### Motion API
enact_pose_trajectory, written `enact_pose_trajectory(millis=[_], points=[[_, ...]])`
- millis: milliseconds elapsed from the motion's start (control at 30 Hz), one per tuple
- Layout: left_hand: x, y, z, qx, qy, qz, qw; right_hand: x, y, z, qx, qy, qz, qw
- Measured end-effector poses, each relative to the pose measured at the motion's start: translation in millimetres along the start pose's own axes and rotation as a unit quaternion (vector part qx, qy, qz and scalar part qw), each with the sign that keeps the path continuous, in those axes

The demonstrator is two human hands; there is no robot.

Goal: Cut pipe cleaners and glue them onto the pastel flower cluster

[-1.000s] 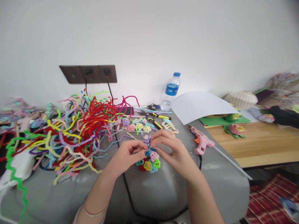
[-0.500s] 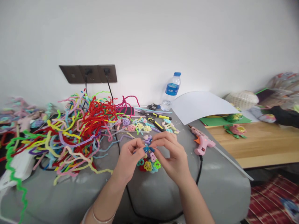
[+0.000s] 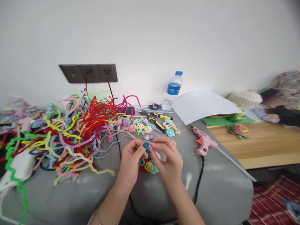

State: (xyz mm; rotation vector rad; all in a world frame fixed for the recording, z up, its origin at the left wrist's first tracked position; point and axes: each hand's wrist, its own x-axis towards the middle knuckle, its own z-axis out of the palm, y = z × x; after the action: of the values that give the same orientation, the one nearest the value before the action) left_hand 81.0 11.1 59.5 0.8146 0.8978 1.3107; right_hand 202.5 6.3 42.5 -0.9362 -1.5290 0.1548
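Observation:
My left hand [image 3: 130, 161] and my right hand [image 3: 169, 159] meet over the grey table, thumbs and fingers pinched together. A small piece between the fingertips is mostly covered, and I cannot make out what it is. Just under them lies a bunch of small pipe-cleaner flowers [image 3: 148, 166], yellow, teal, red and pink, partly hidden by the right hand. A lilac pipe-cleaner piece [image 3: 150, 137] shows right behind the fingertips. Farther back lie looped flowers in purple [image 3: 127, 122], pink [image 3: 132, 127] and yellow [image 3: 140, 126], with a light blue flower [image 3: 170, 132] to their right.
A tangled heap of pipe cleaners [image 3: 93, 115] covers the left side. Yellow-black pliers [image 3: 157, 124] lie behind the flowers. At right are a pink glue gun [image 3: 203, 143] with a black cord and white paper [image 3: 206, 104]. A water bottle [image 3: 173, 89] leans on the wall.
Both hands have shifted slightly and turned more upright, still pinching together. The right hand now covers more of the flower bunch. The light blue flower at right shows more fully.

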Motion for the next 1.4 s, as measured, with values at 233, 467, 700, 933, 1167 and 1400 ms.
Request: enact_pose_trajectory(millis=[233, 467, 700, 933, 1167, 1400], points=[[-0.4, 14.4, -17.8, 0.092, -0.124, -0.028, 0.988, 8.0, 11.5, -24.7, 0.195, -0.115, 0.081, 0.971], [3.8, 30.9, -25.6, 0.201, -0.198, -0.01, 0.959, 19.1, 3.6, -38.5, 0.214, -0.216, 0.121, 0.945], [1.2, 29.1, -23.9, 0.198, -0.206, -0.037, 0.958, 23.8, -1.7, -41.0, 0.175, -0.219, 0.105, 0.954], [-2.4, 14.2, -19.8, 0.134, -0.133, -0.014, 0.982, 13.2, 0.7, -31.9, 0.168, -0.155, 0.077, 0.97], [-8.0, 7.2, -14.0, 0.069, -0.085, 0.017, 0.994, 10.6, -4.1, -22.5, 0.153, -0.102, 0.054, 0.981], [-13.2, 1.9, -11.3, 0.029, -0.004, 0.028, 0.999, 8.6, -8.9, -18.3, 0.122, -0.1, 0.016, 0.987]])
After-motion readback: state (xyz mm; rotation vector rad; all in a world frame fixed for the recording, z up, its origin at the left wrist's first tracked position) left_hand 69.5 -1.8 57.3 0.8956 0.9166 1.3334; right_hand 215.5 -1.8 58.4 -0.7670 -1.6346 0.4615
